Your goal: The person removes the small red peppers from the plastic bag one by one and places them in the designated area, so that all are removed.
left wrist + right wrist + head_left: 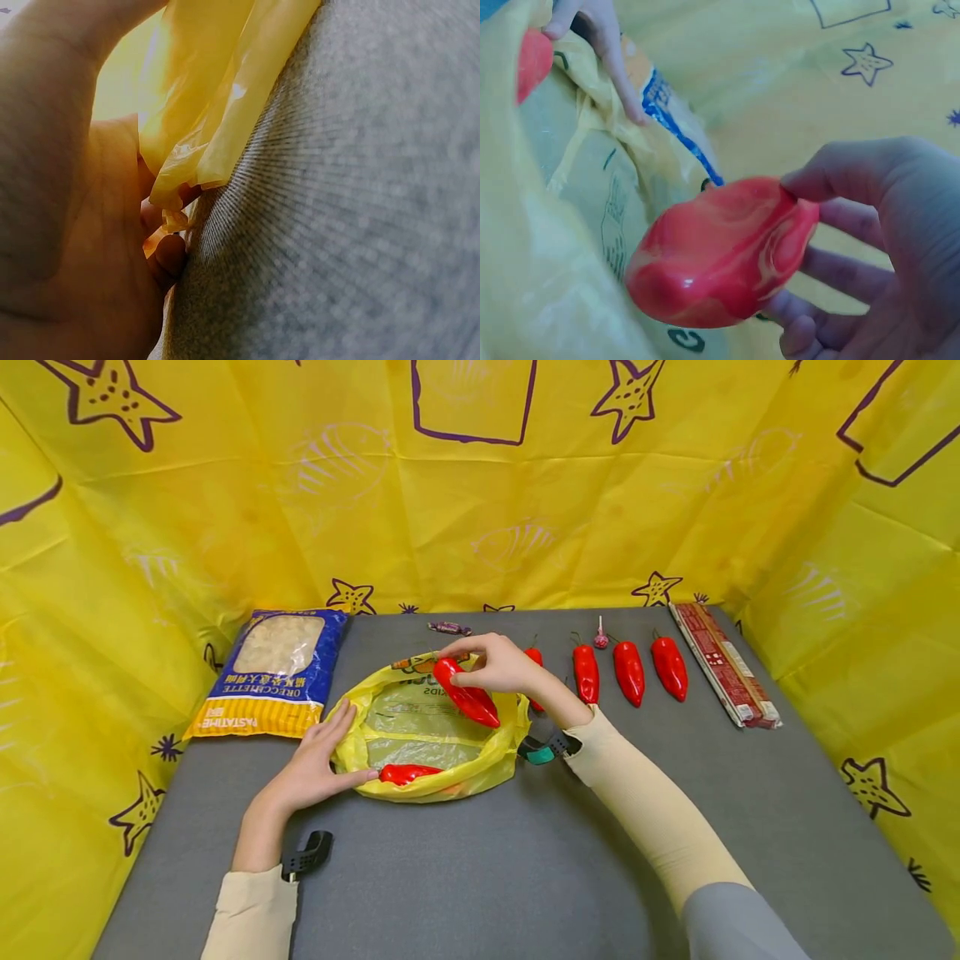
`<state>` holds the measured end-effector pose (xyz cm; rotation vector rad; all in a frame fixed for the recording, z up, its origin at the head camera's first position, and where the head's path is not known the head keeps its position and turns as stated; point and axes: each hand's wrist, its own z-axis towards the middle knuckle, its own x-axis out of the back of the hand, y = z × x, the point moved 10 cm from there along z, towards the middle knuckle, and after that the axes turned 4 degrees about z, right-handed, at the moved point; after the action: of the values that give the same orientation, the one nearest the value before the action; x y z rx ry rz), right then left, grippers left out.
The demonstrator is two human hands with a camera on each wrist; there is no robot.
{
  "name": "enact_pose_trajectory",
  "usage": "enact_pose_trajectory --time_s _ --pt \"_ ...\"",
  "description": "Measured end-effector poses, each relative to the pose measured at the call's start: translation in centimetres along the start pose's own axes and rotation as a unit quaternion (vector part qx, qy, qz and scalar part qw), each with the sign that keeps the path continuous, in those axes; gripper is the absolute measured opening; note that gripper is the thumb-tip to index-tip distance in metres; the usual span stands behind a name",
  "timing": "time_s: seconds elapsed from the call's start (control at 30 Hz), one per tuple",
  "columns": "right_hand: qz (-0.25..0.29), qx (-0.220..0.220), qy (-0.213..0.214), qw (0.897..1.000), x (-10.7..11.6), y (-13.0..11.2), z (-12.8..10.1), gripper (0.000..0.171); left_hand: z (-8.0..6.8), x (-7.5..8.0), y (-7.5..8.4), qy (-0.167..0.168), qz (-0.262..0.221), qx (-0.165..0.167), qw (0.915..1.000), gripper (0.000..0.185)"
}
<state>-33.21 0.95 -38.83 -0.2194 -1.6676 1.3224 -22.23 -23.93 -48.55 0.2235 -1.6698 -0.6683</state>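
A yellow plastic bag [498,756] lies with its mouth spread wide at the middle of the table. At its left rim, my left hand [318,756] grips the thin plastic, thumb and fingers spread apart; the same plastic [217,112] shows against the fingers in the left wrist view. One red pepper [405,773] is inside near the front rim, close to the left thumb. Above the bag's opening my right hand [495,664] pinches another glossy red pepper [468,697] by its stem end, tip pointing down to the right. This pepper [720,255] looks smooth in the right wrist view.
Several red peppers [628,672] lie in a row right of the bag, one partly behind the right wrist. A lollipop [602,637] and wrapped candy [449,627] lie behind. An orecchiette packet [270,668] is at left, a long red packet [723,664] at right.
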Motion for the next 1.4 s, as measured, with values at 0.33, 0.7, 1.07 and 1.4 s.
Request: enact_pose_trajectory --time_s 0.33,0.7,1.07,1.4 --pt "0.018 -0.057 0.110 0.992 2.8 2.8 -5.1 0.040 0.2 0.1 0.2 -0.005 -0.002 0.000 1.0000 0.114" --pt "0.055 -0.089 0.192 0.976 5.9 4.2 -10.3 0.040 0.4 0.4 0.3 -0.004 -0.006 -0.001 1.0000 0.114" --pt "0.027 -0.136 0.268 0.954 9.6 8.4 -16.8 0.042 0.1 -0.2 0.4 -0.006 -0.015 0.003 0.9999 0.114" --pt "-0.001 -0.156 0.314 0.936 11.5 11.5 -21.7 0.038 0.0 -0.3 0.3 -0.013 -0.008 0.005 0.9999 0.114"
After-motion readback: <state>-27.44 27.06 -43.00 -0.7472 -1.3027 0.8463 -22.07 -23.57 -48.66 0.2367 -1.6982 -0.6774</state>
